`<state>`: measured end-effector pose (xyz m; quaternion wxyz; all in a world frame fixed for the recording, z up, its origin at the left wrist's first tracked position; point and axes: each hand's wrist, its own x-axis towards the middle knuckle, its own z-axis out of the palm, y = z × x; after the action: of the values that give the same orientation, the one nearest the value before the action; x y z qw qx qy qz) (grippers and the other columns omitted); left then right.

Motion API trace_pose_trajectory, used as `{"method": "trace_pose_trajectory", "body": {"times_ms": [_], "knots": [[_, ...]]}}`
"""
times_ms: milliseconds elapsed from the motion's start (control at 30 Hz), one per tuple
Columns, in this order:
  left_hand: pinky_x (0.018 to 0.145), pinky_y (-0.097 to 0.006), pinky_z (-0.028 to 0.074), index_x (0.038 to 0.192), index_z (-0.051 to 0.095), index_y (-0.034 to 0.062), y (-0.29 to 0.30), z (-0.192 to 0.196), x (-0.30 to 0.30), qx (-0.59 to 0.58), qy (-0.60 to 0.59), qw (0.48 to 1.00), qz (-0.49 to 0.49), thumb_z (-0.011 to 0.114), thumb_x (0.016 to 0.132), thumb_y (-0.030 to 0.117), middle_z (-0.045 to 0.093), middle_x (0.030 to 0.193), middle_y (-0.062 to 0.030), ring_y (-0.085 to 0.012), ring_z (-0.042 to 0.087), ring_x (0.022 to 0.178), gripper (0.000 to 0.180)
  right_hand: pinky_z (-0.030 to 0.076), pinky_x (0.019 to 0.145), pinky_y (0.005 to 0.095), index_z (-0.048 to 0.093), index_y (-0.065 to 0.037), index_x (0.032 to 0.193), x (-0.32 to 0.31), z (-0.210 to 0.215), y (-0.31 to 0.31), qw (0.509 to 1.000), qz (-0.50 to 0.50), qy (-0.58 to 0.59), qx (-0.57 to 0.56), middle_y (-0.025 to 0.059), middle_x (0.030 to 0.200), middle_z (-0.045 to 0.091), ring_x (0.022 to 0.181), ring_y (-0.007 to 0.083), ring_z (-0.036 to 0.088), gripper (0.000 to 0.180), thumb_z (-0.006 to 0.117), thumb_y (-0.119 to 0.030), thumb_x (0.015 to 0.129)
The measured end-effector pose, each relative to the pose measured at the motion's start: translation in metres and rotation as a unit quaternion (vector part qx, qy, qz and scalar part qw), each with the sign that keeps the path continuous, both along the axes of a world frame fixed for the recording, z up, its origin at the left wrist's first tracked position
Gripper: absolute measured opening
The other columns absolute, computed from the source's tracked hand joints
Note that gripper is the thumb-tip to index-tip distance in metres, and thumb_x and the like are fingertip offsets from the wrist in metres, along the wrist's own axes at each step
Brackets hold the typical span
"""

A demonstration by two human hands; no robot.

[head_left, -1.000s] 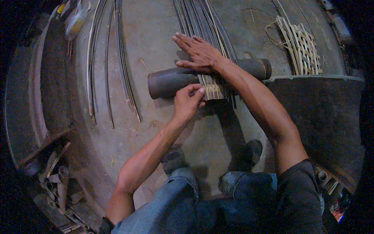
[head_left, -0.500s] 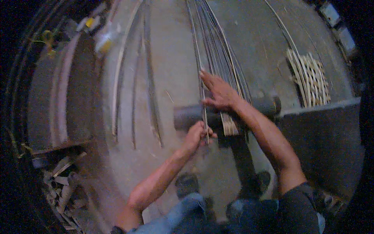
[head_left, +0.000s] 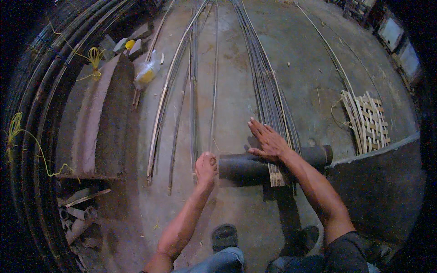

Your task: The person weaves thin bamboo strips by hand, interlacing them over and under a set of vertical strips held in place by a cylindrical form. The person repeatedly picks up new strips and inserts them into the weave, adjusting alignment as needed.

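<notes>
A long thin bamboo strip [head_left: 214, 91] runs away from me over the floor, and its near end is in my left hand [head_left: 206, 170]. That hand is closed in a fist, just left of a thick black pipe [head_left: 241, 170] lying crosswise. A bundle of dark bamboo strips [head_left: 263, 86] rests over the pipe, its pale cut ends [head_left: 277, 179] sticking out on my side. My right hand [head_left: 269, 143] lies over these strips at the pipe, fingers stretched out flat, thumb pointing left. The palm's contact with them is hidden.
More long strips [head_left: 159, 127] lie on the floor at left. A woven bamboo panel [head_left: 373, 120] is at right, beside a dark curved sheet [head_left: 378, 182]. Far left are a long block [head_left: 98, 118], dark poles [head_left: 36, 109], yellow twine [head_left: 94, 59] and a plastic bag [head_left: 146, 73].
My left hand has moved left with the strip, away from the bundle and my right hand. My right hand remains over the bundle, fingers extended. The whole view has shifted.
</notes>
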<state>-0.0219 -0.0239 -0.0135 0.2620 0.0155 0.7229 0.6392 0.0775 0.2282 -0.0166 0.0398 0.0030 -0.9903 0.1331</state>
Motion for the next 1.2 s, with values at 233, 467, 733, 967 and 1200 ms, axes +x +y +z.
{"method": "trace_pose_trajectory", "body": {"times_ms": [233, 467, 733, 967, 1200], "knots": [[0.039, -0.024, 0.027, 0.078, 0.052, 0.0092, 0.0, -0.002, -0.025, 0.063, -0.076, 0.993, 0.062, 0.044, 0.098, 0.033, 0.038, 0.057, 0.0068, -0.0052, 0.034, 0.045, 0.032, 0.024, 0.114, 0.0455, 0.014, -0.006, 0.151, 0.001, -0.005, 0.001, 1.0, 0.001, -0.01, -0.004, 0.0191, 0.157, 0.014, 0.142, 0.0332, 0.025, 0.09, 0.042, -0.064, 0.089], [0.039, -0.023, 0.024, 0.078, 0.052, 0.0091, -0.018, -0.007, -0.029, 0.0, -0.071, 0.997, -0.032, 0.038, 0.1, 0.039, 0.035, 0.055, 0.0078, -0.0049, 0.031, 0.043, 0.039, 0.023, 0.115, 0.0455, 0.013, -0.006, 0.151, 0.003, -0.007, 0.001, 1.0, -0.002, -0.023, -0.006, 0.0187, 0.157, 0.013, 0.143, 0.0328, 0.023, 0.09, 0.042, -0.064, 0.09], [0.044, -0.027, 0.031, 0.086, 0.06, 0.0049, -0.038, -0.037, -0.035, -0.075, 0.07, 0.994, -0.04, 0.037, 0.101, 0.04, 0.044, 0.059, 0.0054, -0.0087, 0.037, 0.047, 0.044, 0.024, 0.114, 0.0461, 0.016, -0.005, 0.151, 0.003, -0.003, -0.002, 1.0, -0.005, -0.019, -0.007, 0.019, 0.156, 0.017, 0.142, 0.0327, 0.025, 0.088, 0.046, -0.061, 0.089], [0.111, -0.048, 0.025, 0.14, 0.033, -0.002, -0.028, -0.018, -0.001, -0.188, 0.456, 0.87, -0.018, 0.055, 0.088, 0.008, 0.026, 0.144, -0.0253, -0.0421, 0.024, 0.134, 0.058, 0.019, 0.116, 0.044, 0.019, -0.004, 0.15, 0.007, 0.001, 0.003, 0.997, -0.017, -0.08, -0.01, 0.0164, 0.156, 0.018, 0.142, 0.0304, 0.025, 0.085, 0.045, -0.059, 0.09], [0.089, -0.029, 0.046, 0.105, 0.062, 0.0035, 0.012, 0.023, 0.066, 0.054, 0.082, 0.96, -0.261, 0.052, 0.094, 0.01, 0.066, 0.101, -0.0058, -0.0146, 0.06, 0.096, 0.016, 0.019, 0.117, 0.0442, 0.014, -0.006, 0.151, 0.003, 0.001, -0.002, 0.999, -0.013, -0.028, -0.031, 0.0167, 0.157, 0.017, 0.143, 0.03, 0.022, 0.085, 0.04, -0.061, 0.092]]}}
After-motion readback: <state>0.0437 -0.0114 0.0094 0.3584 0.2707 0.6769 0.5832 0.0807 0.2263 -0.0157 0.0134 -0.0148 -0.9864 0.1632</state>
